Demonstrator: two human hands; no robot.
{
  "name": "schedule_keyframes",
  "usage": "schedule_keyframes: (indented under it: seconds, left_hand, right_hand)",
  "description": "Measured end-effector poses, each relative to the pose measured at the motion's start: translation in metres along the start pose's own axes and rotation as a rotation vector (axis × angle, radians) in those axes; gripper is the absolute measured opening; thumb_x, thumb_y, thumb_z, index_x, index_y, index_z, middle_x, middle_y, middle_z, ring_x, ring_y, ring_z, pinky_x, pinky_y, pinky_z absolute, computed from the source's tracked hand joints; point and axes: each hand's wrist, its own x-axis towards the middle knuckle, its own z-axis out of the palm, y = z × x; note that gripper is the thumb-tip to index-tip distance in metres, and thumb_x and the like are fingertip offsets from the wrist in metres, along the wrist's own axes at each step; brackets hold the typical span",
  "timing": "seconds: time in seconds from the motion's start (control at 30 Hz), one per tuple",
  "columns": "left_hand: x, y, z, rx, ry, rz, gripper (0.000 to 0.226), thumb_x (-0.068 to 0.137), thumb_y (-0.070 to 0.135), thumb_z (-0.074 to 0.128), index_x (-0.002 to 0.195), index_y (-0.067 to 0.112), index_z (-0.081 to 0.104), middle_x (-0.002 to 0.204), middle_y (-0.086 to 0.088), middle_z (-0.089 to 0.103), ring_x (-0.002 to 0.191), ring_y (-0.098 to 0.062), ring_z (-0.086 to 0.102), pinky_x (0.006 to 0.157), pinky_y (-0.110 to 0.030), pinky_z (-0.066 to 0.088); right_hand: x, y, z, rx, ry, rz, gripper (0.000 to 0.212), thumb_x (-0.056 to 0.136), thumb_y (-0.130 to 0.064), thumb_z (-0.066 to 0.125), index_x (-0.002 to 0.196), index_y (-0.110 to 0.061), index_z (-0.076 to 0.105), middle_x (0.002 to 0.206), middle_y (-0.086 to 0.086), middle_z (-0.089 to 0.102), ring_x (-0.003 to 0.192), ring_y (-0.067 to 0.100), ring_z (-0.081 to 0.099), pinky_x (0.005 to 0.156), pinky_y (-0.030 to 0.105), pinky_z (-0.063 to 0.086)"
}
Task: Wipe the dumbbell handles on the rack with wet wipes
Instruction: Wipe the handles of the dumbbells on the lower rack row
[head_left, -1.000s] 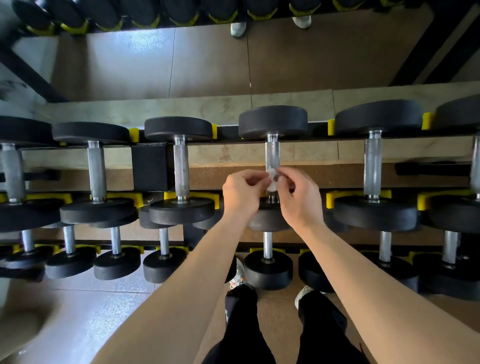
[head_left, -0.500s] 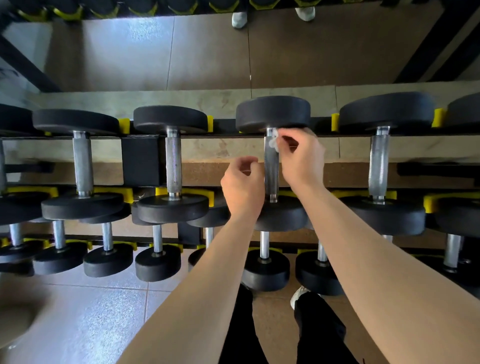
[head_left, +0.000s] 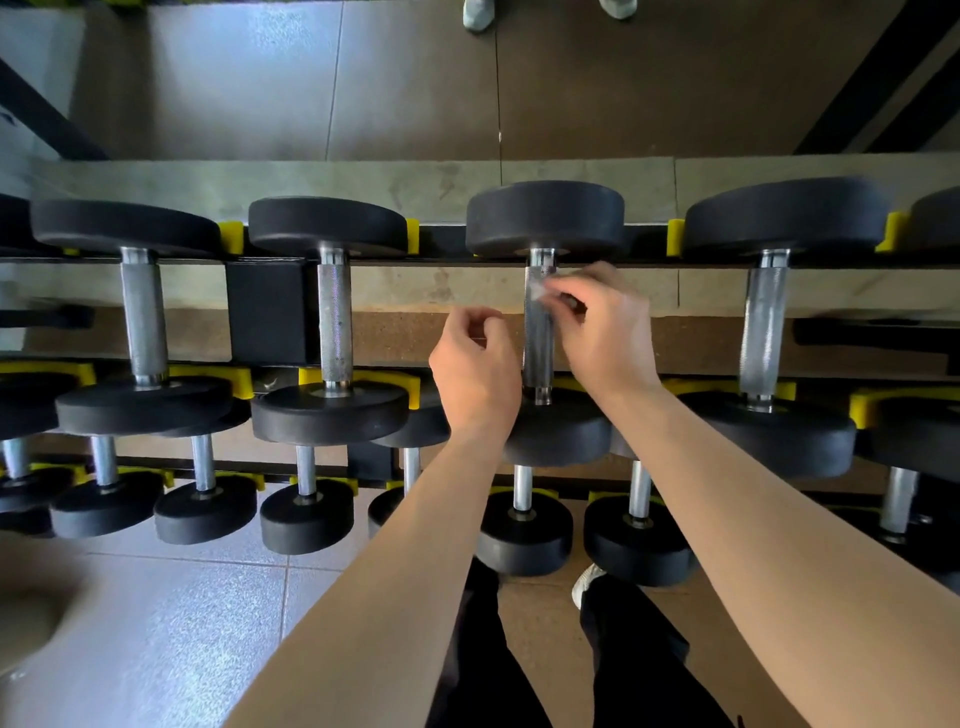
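- The wet wipe (head_left: 540, 289) is a small, pale, crumpled scrap, pressed against the upper part of a dumbbell handle (head_left: 538, 332) on the top tier of the rack (head_left: 270, 312).
- The right hand (head_left: 605, 332) pinches the wipe between thumb and fingertips, held against the right side of the handle just below the far weight head (head_left: 544, 218); most of the wipe is hidden by the fingers.
- The left hand (head_left: 475, 369) hangs just left of the same handle, fingers loosely curled with thumb and forefinger close together; it holds nothing that shows and appears not to touch the bar.
- The handle is a straight steel cylinder, bright and finely knurled along its middle, with smooth collars at both ends.
- Its two heads are thick round discs of matte black rubber; the near head (head_left: 558, 436) sits partly under both wrists.
- Neighbouring dumbbells of the same make lie parallel on the tier: one to the left (head_left: 332, 322), another further left (head_left: 143, 317), and one to the right (head_left: 761, 327), each well apart from the hands.
- Yellow plastic cradles (head_left: 675, 237) sit between the heads on black metal rails.
- A lower tier carries smaller dumbbells (head_left: 306, 509) with thinner, smooth shiny bars and the same black discs.
- The floor (head_left: 156, 639) at lower left is glossy grey tile, and brown matting lies under the person's black trousers (head_left: 483, 675) and a pale shoe (head_left: 587, 587).
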Motion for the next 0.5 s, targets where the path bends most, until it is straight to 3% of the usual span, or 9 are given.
schedule_keyframes:
  seconds: [0.1, 0.23, 0.4, 0.5]
  left_hand:
    - [-0.001, 0.0, 0.0, -0.009, 0.001, -0.006, 0.025, 0.098, 0.016, 0.054, 0.084, 0.036, 0.057, 0.082, 0.012, 0.065, 0.078, -0.002, 0.064, 0.07, -0.017, 0.051]
    - [0.0, 0.0, -0.001, -0.012, -0.001, -0.01, 0.023, 0.098, 0.016, 0.053, 0.085, 0.034, 0.059, 0.08, 0.012, 0.065, 0.075, -0.001, 0.063, 0.067, -0.014, 0.049]
    - [0.0, 0.0, 0.0, -0.021, 0.017, -0.019, 0.025, 0.098, 0.017, 0.053, 0.084, 0.037, 0.058, 0.079, 0.012, 0.065, 0.072, 0.001, 0.063, 0.067, -0.017, 0.053]
    - [0.0, 0.0, 0.0, -0.024, 0.021, -0.019, 0.023, 0.099, 0.017, 0.052, 0.086, 0.035, 0.059, 0.08, 0.013, 0.065, 0.073, -0.002, 0.063, 0.069, -0.019, 0.054]
  right_hand:
    - [-0.021, 0.003, -0.008, -0.019, -0.122, -0.078, 0.017, 0.093, -0.021, 0.069, 0.103, -0.007, 0.074, 0.095, 0.006, 0.068, 0.083, 0.005, 0.058, 0.073, 0.019, 0.051]
    - [-0.027, 0.006, -0.02, -0.036, -0.32, -0.099, 0.014, 0.092, -0.022, 0.07, 0.1, -0.011, 0.073, 0.094, 0.003, 0.069, 0.084, 0.012, 0.064, 0.074, 0.033, 0.058]
    - [0.009, 0.001, -0.012, -0.04, -0.084, -0.083, 0.012, 0.093, -0.018, 0.068, 0.102, -0.01, 0.071, 0.102, 0.007, 0.067, 0.088, 0.009, 0.061, 0.078, 0.014, 0.047]
    - [0.015, -0.002, -0.007, -0.036, -0.035, -0.038, 0.013, 0.091, -0.014, 0.071, 0.102, -0.008, 0.073, 0.103, 0.009, 0.068, 0.091, 0.014, 0.065, 0.081, 0.015, 0.047]
